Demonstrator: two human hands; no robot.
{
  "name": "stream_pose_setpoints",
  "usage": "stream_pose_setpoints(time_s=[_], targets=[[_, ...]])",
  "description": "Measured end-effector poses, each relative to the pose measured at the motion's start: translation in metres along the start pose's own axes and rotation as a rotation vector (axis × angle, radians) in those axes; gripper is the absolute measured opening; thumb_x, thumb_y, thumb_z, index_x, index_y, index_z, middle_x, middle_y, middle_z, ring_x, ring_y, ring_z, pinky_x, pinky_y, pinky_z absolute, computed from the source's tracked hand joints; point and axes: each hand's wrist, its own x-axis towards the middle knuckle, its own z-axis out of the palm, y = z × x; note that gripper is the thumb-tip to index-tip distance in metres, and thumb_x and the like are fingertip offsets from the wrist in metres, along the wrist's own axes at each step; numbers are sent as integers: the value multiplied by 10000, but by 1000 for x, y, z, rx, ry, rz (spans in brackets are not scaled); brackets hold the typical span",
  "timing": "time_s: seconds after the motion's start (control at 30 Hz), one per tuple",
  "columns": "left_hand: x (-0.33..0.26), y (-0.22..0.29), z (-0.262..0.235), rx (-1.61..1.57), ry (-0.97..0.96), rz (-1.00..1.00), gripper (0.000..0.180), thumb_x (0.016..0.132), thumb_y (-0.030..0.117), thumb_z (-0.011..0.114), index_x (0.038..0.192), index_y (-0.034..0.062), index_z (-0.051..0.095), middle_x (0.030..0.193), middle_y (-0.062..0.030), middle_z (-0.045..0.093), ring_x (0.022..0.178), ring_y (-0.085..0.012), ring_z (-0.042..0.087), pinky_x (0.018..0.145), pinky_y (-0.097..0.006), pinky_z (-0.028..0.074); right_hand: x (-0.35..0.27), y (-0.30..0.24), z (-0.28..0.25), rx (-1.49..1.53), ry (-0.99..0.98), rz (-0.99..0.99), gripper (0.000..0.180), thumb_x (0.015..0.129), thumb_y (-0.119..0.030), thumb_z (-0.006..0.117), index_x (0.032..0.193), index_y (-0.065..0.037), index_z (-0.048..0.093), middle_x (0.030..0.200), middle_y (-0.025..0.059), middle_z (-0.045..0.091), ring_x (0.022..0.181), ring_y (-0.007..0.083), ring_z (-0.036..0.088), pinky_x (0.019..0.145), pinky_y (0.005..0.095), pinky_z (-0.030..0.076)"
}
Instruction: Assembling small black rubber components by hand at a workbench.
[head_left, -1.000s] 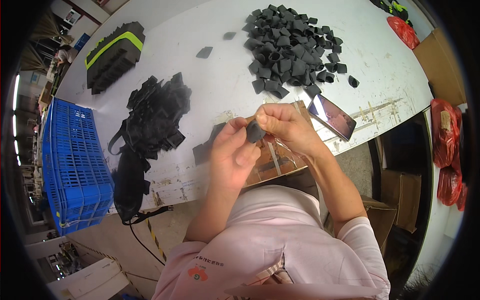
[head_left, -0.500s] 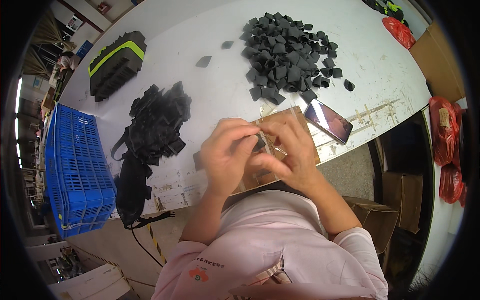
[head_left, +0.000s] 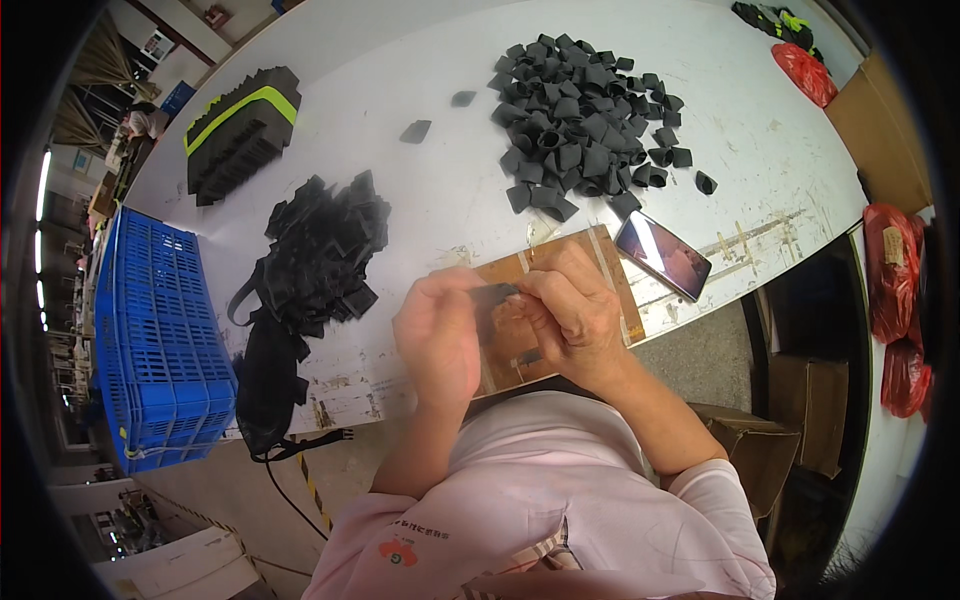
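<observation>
Over a brown wooden board [head_left: 612, 262] at the table's near edge, my two hands face each other. A small dark grey fabric piece [head_left: 490, 296] spans the gap between their fingertips. My right hand [head_left: 575, 315] pinches one end of it between thumb and fingers. The other end is in the fingers of my left hand [head_left: 440, 335], which is slightly blurred. Just past the hands lies a heap of dark grey folded fabric loops [head_left: 575, 120]. To the left is a tangled pile of black strap pieces [head_left: 315, 255].
A phone [head_left: 663, 255] lies right of the board. Two loose grey pieces [head_left: 416, 131] rest mid-table. Far left is a dark stack with a yellow-green band [head_left: 243, 135]. A blue crate [head_left: 165, 340] stands off the left edge; cardboard boxes [head_left: 805, 410] and red bags [head_left: 893, 270] are right.
My hands have drawn slightly apart, the left shifting left and down. More of the dark fabric piece and of the board shows between them. The whole view has shifted slightly.
</observation>
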Motion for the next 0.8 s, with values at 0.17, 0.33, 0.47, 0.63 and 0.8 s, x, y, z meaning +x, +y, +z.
stream_pose_setpoints(time_s=[0.17, 0.33, 0.47, 0.63, 0.8], targets=[[1, 6, 3, 291, -34, 74, 138, 805, 39, 552, 928, -23, 560, 885, -83, 586, 773, -134, 534, 716, -245, 423, -7, 2, 1, -27, 5, 27, 147, 651, 5, 642, 753, -15, 539, 677, 90, 493, 621, 257, 493, 493, 347, 392], [11, 8, -6, 676, -209, 124, 145, 732, 61, 650, 865, 32, 598, 758, -88, 608, 645, -98, 555, 561, -214, 417, 1, -5, -2, -109, -139, 64, 143, 666, -8, 637, 774, -12, 543, 664, 97, 475, 597, 261, 486, 494, 360, 393], [0, 3, -9, 744, -149, -73, 67, 800, 0, 567, 859, -27, 554, 659, -16, 563, 559, -47, 513, 495, -181, 424, 11, 3, -14, -100, -239, -23, 89, 741, -45, 613, 787, -1, 550, 608, 73, 469, 560, 194, 483, 455, 289, 361], [-9, -26, -92, 1314, 437, 46, 213, 757, 73, 592, 958, 23, 543, 839, -124, 580, 771, -257, 563, 679, -346, 445, 56, 11, -14, 361, 186, 610, 255, 888, -190, 476, 777, 23, 561, 593, 13, 514, 506, 65, 421, 445, 214, 326], [-26, -35, -175, 1812, 379, 63, 218, 688, 30, 649, 872, -22, 546, 804, -151, 514, 688, -262, 531, 607, -294, 438, -22, -17, 2, 293, -176, 429, 126, 801, -109, 559, 730, -10, 590, 598, 54, 543, 503, 135, 488, 473, 267, 383]])
